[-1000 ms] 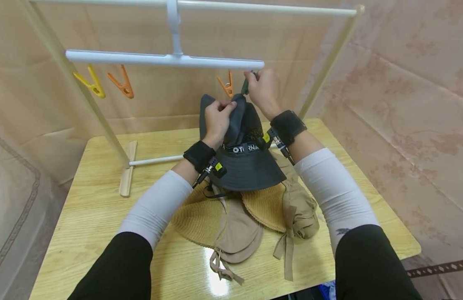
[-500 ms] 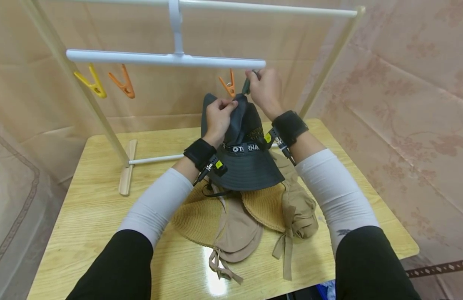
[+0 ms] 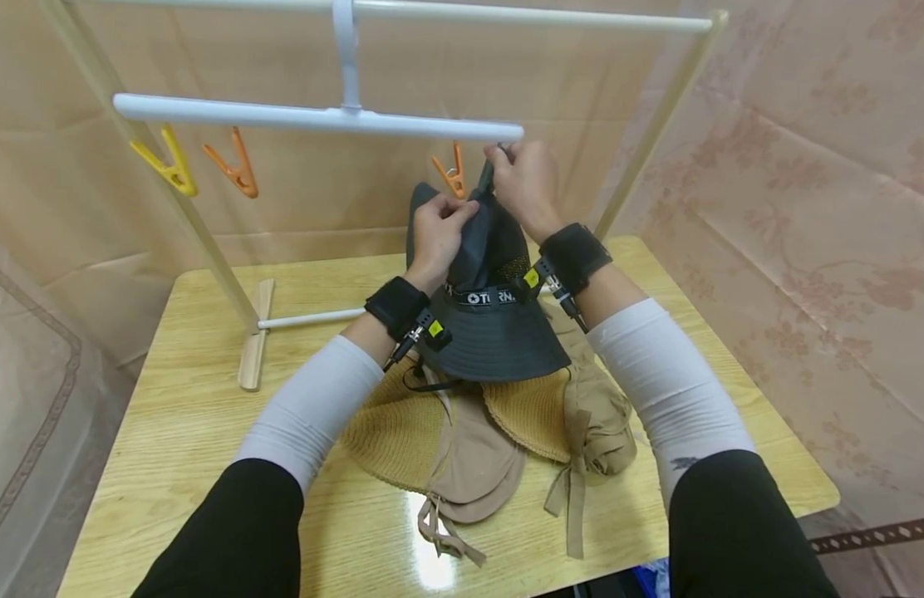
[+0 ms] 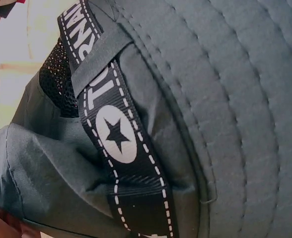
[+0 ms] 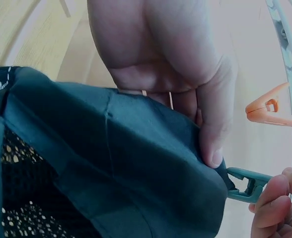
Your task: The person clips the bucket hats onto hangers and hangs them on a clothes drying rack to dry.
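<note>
In the head view, a dark grey-green bucket hat (image 3: 499, 340) with a black lettered band hangs below the right end of a white hanger (image 3: 320, 116). My left hand (image 3: 435, 241) pinches the top of its crown between thumb and fingers. Just to the right and higher, my right hand (image 3: 529, 187) grips the handles of a green clothespin (image 5: 256, 187). In the right wrist view, the clothespin's mouth is right at the crown's edge, beside my left thumb. The left wrist view is filled mostly by the hat's brim and star-marked band (image 4: 117, 134).
Yellow (image 3: 174, 170) and orange clothespins (image 3: 238, 170) hang at the hanger's left, another orange clothespin (image 3: 453, 176) near the hat. A pale rack (image 3: 537, 18) carries the hanger. Tan hats with knit brims (image 3: 402, 440) and ties lie on the wooden table (image 3: 208, 432).
The hanger and its clothespins have swung slightly left. The hat has shifted a little right with my left hand. Both hands keep their holds.
</note>
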The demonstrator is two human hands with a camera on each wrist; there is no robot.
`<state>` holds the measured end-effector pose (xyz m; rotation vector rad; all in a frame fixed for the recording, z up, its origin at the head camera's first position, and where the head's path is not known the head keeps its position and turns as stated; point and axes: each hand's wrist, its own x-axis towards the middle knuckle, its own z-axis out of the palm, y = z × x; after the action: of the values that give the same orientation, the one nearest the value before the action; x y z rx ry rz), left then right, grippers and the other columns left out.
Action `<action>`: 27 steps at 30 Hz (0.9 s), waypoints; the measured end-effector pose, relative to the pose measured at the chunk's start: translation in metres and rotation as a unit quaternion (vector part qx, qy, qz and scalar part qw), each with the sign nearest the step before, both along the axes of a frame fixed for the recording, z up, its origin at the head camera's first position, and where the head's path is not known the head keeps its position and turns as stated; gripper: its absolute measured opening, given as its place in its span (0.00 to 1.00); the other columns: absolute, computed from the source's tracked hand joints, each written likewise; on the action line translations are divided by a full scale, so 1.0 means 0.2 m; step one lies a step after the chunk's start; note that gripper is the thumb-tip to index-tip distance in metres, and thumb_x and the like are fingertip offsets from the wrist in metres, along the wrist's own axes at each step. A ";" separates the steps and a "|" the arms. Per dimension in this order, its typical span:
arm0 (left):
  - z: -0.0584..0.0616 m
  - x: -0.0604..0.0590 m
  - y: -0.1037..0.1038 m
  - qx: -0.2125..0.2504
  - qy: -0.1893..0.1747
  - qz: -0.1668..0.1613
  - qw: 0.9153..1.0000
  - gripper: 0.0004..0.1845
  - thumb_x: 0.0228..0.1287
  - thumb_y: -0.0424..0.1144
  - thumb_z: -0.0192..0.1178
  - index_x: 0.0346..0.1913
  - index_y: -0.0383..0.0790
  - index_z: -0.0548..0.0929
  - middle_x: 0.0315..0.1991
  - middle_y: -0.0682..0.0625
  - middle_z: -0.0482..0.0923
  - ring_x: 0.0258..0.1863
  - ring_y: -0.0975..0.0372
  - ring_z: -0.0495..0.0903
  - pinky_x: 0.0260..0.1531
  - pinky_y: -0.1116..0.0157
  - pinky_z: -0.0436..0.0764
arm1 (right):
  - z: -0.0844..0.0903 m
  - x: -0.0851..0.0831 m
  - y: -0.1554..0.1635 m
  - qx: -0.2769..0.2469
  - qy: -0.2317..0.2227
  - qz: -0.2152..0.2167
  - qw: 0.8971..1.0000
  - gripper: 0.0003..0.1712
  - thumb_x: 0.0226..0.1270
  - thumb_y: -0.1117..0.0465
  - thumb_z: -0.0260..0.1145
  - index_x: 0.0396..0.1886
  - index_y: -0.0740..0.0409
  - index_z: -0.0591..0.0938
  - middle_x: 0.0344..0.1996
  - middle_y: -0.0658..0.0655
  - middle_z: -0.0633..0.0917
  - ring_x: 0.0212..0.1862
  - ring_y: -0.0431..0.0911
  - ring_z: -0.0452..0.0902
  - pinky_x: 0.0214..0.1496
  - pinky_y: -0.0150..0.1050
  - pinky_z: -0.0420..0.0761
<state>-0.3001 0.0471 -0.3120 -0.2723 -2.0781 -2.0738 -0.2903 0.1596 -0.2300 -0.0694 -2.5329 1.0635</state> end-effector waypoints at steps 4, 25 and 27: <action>0.01 0.00 0.00 0.001 0.001 -0.001 1.000 0.09 0.58 0.42 0.60 0.24 0.43 0.75 0.24 0.55 0.71 0.27 0.65 0.69 0.28 0.72 0.67 | 0.00 0.00 0.00 -0.006 -0.003 0.001 1.000 0.22 0.66 0.47 0.52 0.17 0.54 0.74 0.12 0.48 0.69 0.14 0.39 0.61 0.16 0.31 0.60; 0.02 -0.04 0.01 -0.003 0.005 0.007 1.000 0.09 0.57 0.41 0.61 0.31 0.37 0.81 0.26 0.57 0.73 0.29 0.66 0.70 0.30 0.73 0.68 | 0.02 0.02 0.04 -0.075 -0.024 0.006 0.997 0.28 0.49 0.35 0.63 0.13 0.55 0.75 0.07 0.46 0.67 0.11 0.38 0.61 0.15 0.32 0.56; 0.02 -0.03 0.01 -0.010 0.002 0.001 1.000 0.09 0.57 0.42 0.61 0.31 0.38 0.81 0.27 0.57 0.74 0.30 0.66 0.71 0.31 0.73 0.68 | 0.01 0.03 0.05 -0.075 -0.023 0.003 0.997 0.29 0.49 0.35 0.63 0.11 0.54 0.73 0.06 0.46 0.66 0.10 0.38 0.60 0.15 0.33 0.55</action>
<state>-0.3068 0.0493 -0.3088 -0.2780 -2.0979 -2.0507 -0.2853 0.1689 -0.2282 -0.1272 -2.4913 1.2663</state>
